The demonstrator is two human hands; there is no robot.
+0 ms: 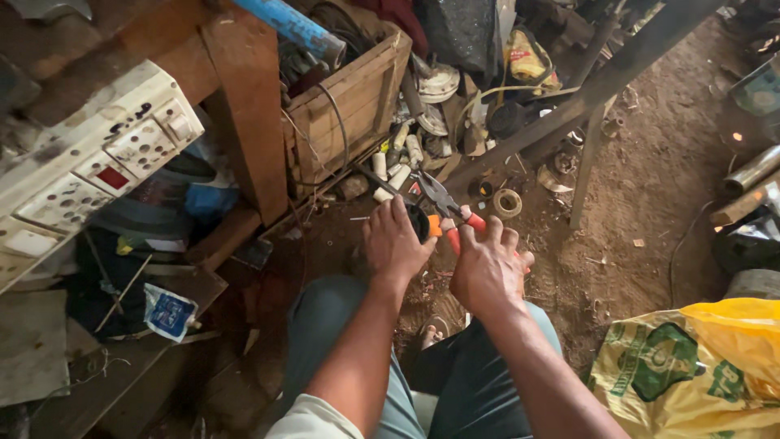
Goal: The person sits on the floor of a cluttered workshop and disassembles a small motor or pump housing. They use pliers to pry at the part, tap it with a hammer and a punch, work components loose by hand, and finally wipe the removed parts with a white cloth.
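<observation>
Dirt floor (650,179) below, crate (349,97) ahead, your right hand (487,268) grips orange-handled pliers (445,207) while your left hand (394,244) clasps a black part (420,221) at their jaws.

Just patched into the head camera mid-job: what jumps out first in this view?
At centre, the right hand grips orange-handled pliers, their jaws pointing up-left, while the left hand holds a small black object against them. At far left a white switch-and-socket board leans at an angle; a yellow-and-green printed sack fills the bottom right corner on the dirt floor.
</observation>
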